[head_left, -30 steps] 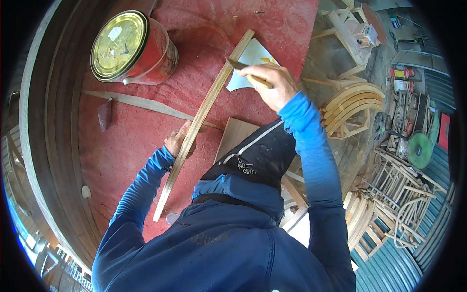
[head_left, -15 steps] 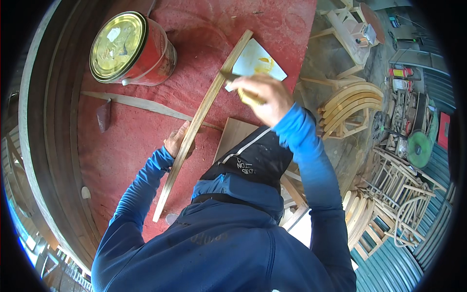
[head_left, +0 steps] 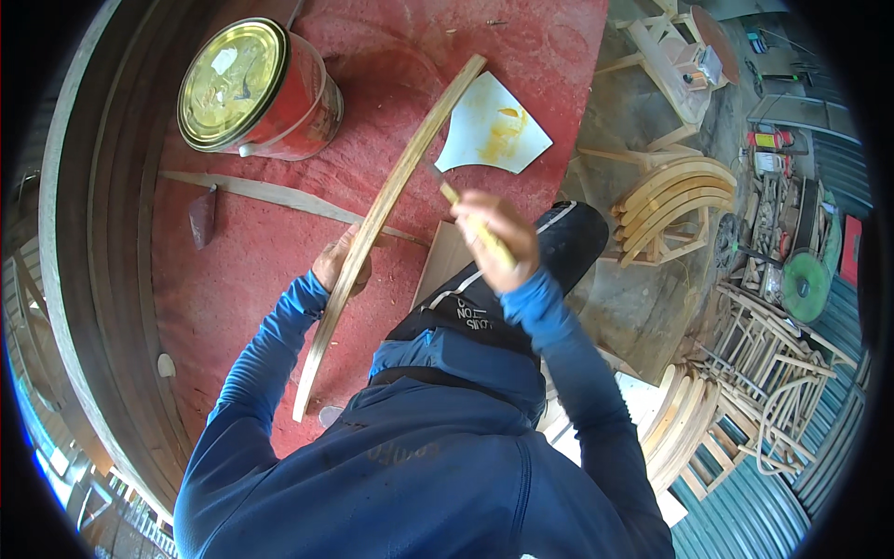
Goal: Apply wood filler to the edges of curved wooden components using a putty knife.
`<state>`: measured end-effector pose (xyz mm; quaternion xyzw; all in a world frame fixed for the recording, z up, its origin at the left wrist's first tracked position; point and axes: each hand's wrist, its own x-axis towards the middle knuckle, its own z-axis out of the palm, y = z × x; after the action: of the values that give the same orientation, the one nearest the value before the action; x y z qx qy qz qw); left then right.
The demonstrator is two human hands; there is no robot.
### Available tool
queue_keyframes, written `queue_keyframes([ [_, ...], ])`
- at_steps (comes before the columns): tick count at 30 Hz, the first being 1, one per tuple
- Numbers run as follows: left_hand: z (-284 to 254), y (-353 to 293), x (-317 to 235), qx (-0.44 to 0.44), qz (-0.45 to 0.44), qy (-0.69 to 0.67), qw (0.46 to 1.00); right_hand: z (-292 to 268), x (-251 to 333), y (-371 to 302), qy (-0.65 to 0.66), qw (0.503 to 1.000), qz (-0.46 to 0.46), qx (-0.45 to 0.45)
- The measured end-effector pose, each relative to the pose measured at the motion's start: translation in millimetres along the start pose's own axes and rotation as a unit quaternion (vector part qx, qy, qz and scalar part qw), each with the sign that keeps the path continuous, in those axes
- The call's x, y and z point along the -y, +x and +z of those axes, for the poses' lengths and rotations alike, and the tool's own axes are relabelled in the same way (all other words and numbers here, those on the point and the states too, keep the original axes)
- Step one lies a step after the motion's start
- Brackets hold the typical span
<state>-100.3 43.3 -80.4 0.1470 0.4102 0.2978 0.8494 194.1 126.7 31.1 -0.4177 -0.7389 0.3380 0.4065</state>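
Note:
My left hand [head_left: 341, 262] is wrapped round a long, slightly curved strip of wood [head_left: 389, 197], gripping it below its middle. The strip slants from near my waist up toward the far side. Closed in my right hand [head_left: 500, 237] is a yellow-handled putty knife [head_left: 451, 194]. Motion blurs its thin grey blade, which points toward the strip and stands apart from it. A white flat piece with angled edges [head_left: 463, 121], smeared with yellow-brown paste, lies beyond my right hand.
A red bucket [head_left: 307, 112] with a gold lid stands at far left. Near it lie a thin wooden slat [head_left: 270, 196] and a dark, wedge-shaped piece [head_left: 202, 219] on the red surface [head_left: 251, 298]. Curved wooden parts [head_left: 675, 200] and a green fan [head_left: 802, 284] are at right.
My right hand has drawn the putty knife back from the strip, toward me, uncovering more of the white piece. My left hand keeps its hold, and the strip has turned slightly.

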Motion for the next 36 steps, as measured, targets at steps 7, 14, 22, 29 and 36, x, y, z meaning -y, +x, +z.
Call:
queue_keyframes([
  [7, 0.7, 2.4, 1.7, -0.023, -0.011, 0.022, 0.999, 0.8, 15.8, -28.3, 0.183, 0.972, 0.144, -0.034],
  [14, 5.9, 0.8, 0.3, -0.044, 0.0, 0.029, 0.999, -12.6, 3.5, -3.2, 0.041, 0.998, -0.018, -0.047],
  [22, 10.9, -1.2, -4.0, -0.052, -0.024, 0.019, 0.998, 12.5, 3.6, -31.3, -0.204, 0.959, -0.152, 0.126],
  [29, 7.3, 0.3, -3.0, -0.042, -0.001, 0.051, 0.998, -4.7, 40.2, -42.4, -0.193, 0.962, -0.087, 0.17],
  [36, 10.9, 2.8, 0.2, -0.041, -0.01, 0.027, 0.999, -21.6, 30.9, -8.7, -0.165, 0.978, -0.082, 0.098],
])
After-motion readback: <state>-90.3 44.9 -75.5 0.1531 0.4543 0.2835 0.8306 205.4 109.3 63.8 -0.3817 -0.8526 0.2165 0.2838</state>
